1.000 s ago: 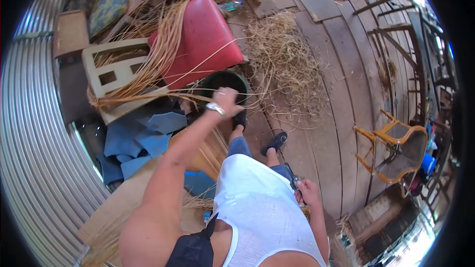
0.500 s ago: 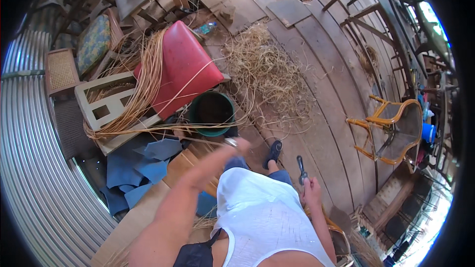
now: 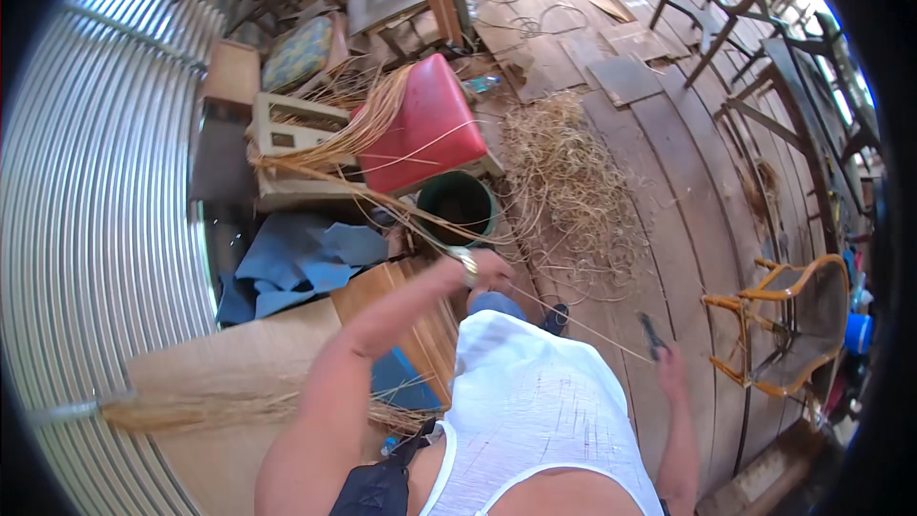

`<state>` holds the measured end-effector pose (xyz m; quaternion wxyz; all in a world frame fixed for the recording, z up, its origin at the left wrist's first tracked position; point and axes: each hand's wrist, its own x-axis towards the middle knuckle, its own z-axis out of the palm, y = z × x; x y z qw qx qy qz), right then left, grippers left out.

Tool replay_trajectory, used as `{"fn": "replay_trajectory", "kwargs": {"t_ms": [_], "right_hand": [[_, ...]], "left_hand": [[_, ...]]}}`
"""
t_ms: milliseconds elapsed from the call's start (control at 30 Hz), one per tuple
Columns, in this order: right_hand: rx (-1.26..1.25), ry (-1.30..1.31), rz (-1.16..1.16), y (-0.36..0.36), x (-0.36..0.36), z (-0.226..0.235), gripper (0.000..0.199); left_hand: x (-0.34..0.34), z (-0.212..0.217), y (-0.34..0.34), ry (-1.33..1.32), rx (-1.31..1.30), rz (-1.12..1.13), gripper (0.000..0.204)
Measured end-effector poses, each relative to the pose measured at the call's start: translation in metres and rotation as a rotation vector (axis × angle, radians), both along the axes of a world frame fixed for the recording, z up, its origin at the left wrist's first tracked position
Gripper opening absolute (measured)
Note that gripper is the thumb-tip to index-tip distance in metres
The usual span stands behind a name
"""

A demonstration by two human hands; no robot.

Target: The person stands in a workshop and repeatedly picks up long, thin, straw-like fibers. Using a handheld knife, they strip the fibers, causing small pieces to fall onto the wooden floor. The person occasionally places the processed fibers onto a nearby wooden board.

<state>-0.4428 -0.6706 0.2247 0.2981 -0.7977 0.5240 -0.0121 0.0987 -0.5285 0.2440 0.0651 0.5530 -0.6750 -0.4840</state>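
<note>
My left hand (image 3: 491,269), a wristwatch on its wrist, is closed and slightly blurred over my bent knee. A long pale cane strand (image 3: 585,324) runs from it toward my right hand. My right hand (image 3: 672,363) is out to the right, closed around a dark, slim hand tool (image 3: 651,334); its exact kind is blurred. Just beyond my left hand stands a dark green bucket (image 3: 490,220). Over its rim passes a bundle of long cane strands (image 3: 334,177), draped beside a red padded seat (image 3: 425,124).
A heap of curly cane shavings (image 3: 573,177) lies on the plank floor (image 3: 702,196). At right stands a rattan armchair (image 3: 798,325). Blue sheet pieces (image 3: 306,258), a plywood board (image 3: 220,354) and another strand bundle (image 3: 191,411) lie left, beside a corrugated metal wall (image 3: 95,210).
My hands have moved apart, the right one outward with the tool, and a strand now stretches between them. The view has shifted left, so surroundings appear further right.
</note>
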Motion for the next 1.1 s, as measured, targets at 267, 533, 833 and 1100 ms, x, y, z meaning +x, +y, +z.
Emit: {"fn": "replay_trajectory", "kwargs": {"t_ms": [267,533,833,1100], "right_hand": [[0.007,0.338,-0.362,-0.073,-0.146,0.079,0.029],[0.29,-0.387,-0.37,-0.024,0.077,0.02,0.025],[0.224,-0.417,-0.181,-0.048,0.052,0.024,0.027],[0.209,0.005,-0.47,-0.094,-0.092,0.071,0.023]], "left_hand": [[0.074,0.031,0.097,-0.787,0.393,0.094,0.028],[-0.208,-0.01,-0.038,0.023,-0.148,0.175,0.028],[-0.069,0.045,-0.008,-0.138,-0.242,0.142,0.023],[0.101,0.054,0.082,-0.184,0.083,0.575,0.021]]}}
